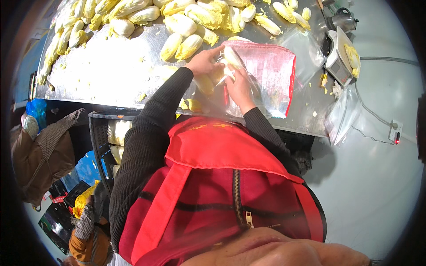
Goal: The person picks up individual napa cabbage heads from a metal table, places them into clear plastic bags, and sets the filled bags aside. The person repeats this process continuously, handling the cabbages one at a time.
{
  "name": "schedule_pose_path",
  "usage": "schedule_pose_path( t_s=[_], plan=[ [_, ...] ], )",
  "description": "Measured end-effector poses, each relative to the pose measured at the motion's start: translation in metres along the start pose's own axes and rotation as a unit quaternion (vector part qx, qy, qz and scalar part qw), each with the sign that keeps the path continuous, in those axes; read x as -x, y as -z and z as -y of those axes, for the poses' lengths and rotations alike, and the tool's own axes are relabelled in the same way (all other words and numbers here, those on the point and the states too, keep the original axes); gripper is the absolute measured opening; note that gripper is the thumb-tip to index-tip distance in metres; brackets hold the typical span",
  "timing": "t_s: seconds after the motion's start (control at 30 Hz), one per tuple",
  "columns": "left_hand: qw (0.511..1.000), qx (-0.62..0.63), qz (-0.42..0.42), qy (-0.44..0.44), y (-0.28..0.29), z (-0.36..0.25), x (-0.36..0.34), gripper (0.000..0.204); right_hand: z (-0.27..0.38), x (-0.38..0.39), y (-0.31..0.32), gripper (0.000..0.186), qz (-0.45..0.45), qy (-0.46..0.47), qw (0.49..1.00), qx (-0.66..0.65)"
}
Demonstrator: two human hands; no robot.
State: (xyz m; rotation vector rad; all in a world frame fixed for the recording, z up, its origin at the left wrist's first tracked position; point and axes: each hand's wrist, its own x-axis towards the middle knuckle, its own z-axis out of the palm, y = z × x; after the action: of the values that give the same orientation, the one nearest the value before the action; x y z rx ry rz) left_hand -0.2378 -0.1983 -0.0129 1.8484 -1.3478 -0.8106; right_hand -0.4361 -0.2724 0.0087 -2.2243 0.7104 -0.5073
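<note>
Close to the near edge of the metal table, both of my hands are at a clear plastic bag [216,99] with pale yellow napa cabbages in it. My left hand [206,61] is closed on the upper left of the bag. From the right, my right hand [240,90] wraps its fingers around a napa cabbage [230,56] through or inside the film; which of the two cannot be made out. Under and beside the bag lies a red-and-white woven sack [275,73]. Several loose napa cabbages [190,46] rest just beyond my left hand.
A heap of napa cabbages [128,9] spreads along the far side of the metal table [102,80]. To the right are a white scale [339,57], a kettle [344,20] and spare clear bags [344,113]. A black crate [100,137] stands below the table; people work at far left.
</note>
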Motion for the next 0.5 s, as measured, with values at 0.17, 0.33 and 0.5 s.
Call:
schedule_pose_path(
  t_s=[0.17,0.33,0.5],
  plan=[
    [0.999,-0.036,0.022,0.027,0.002,-0.003,-0.007,0.079,0.025,-0.012,-0.002,0.042,0.025,-0.031,0.993,0.111],
    [0.999,-0.038,0.020,0.017,0.003,0.000,-0.005,0.074,0.008,-0.001,0.005,0.046,0.023,-0.041,0.998,-0.042],
    [0.996,-0.092,-0.018,-0.003,-0.006,0.003,-0.004,0.074,-0.011,0.017,0.004,0.049,-0.018,0.029,0.999,-0.011]
  ],
)
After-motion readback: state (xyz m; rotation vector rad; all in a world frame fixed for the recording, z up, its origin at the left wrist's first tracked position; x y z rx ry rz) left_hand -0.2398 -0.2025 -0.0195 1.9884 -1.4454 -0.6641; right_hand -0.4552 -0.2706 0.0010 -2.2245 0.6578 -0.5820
